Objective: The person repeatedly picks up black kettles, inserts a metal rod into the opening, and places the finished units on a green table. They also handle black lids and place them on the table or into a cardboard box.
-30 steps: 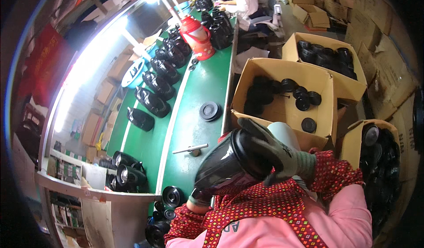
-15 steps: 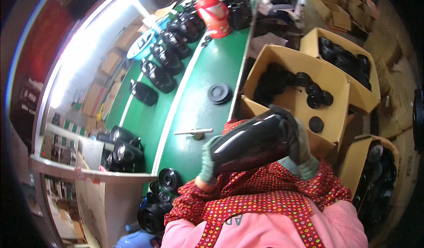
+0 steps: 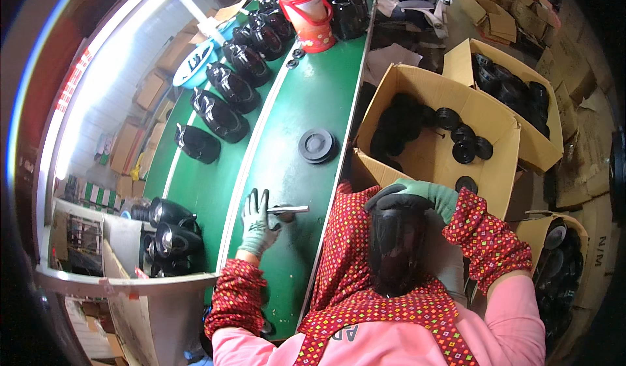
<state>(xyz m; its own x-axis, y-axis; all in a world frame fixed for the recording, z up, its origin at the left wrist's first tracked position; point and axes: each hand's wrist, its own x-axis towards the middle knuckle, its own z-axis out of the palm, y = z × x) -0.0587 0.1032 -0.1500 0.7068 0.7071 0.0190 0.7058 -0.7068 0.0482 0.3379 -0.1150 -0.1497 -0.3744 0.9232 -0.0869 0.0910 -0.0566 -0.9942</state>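
Note:
My left hand, in a grey-green glove, is over the green table with fingers stretched and apart. Beside its thumb side lies a T-shaped metal tool; whether they touch I cannot tell. Against my lap stands a glossy black jug body, its narrower end toward me. My gloved right hand is closed over the far end of it, hiding that end. Farther up the table lies a round black disc-shaped part.
Glossy black jugs line the table's left side, with a red flask at the far end. Open cardboard boxes holding black round parts stand to the right. More black jugs sit at the left behind a metal rail.
My left hand has let go of the jug body and moved left to beside the metal tool. The jug body has turned from lying slantwise to upright against my lap, still in my right hand.

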